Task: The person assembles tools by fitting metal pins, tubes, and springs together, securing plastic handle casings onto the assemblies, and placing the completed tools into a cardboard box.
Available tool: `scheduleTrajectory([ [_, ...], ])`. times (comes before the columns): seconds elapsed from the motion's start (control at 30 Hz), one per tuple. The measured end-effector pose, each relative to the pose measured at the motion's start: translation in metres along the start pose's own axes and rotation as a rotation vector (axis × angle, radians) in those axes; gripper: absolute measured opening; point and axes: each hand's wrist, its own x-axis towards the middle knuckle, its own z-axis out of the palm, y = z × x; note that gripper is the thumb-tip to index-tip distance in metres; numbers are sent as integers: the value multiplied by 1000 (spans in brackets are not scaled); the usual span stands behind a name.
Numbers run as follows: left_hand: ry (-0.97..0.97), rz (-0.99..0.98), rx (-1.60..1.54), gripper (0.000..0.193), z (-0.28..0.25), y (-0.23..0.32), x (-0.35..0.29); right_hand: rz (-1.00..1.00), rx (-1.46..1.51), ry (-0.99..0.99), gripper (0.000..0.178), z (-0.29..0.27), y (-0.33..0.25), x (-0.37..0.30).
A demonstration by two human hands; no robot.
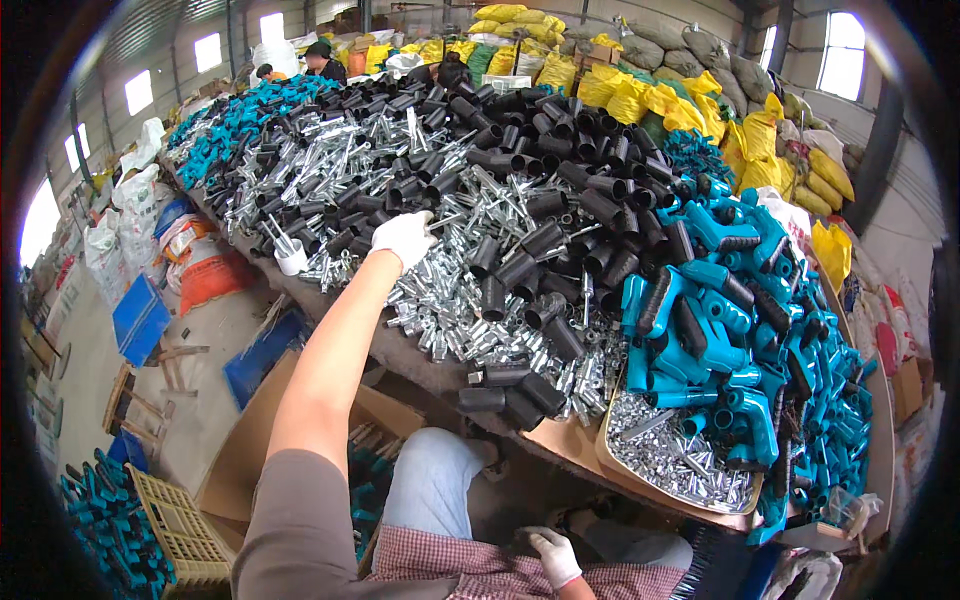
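Note:
My left hand (403, 242), in a white glove, reaches far over the table onto a heap of shiny metal fittings (440, 300). Its fingers are curled down among the pieces; what they grip, if anything, is hidden. Around it lie black ribbed plastic sleeves (515, 270) mixed with the metal. Low over my lap, my right hand (553, 555), also gloved in white, is closed against a dark piece (522, 541) whose kind I cannot make out. Teal tool housings with black grips (705, 330) are piled at the right.
A tray of small metal pins (680, 450) sits at the table's near edge. A white cup (291, 258) holding metal rods stands at the left. Below are a cardboard box (250, 440) and a yellow crate (180, 520). Other people (322, 62) are at the far side, before yellow sacks (610, 90).

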Motion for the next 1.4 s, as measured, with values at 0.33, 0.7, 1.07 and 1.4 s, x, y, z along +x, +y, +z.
scheduleTrajectory([
  [0.33, 178, 209, 15, 26, -6, 46, -31, 0, -15, 23, 27, -2, -1, -3],
  [0.7, 430, 59, -422, 21, 14, 11, -45, 31, -26, 48, 25, -4, 26, 2],
  [1.07, 49, 47, 199, 23, -3, -6, 22, 217, -6, 11, 24, 6, 10, 19],
  [1.4, 119, -40, 51, 26, 8, 69, 66, -270, -294, -144, 38, -51, 121, 52],
])
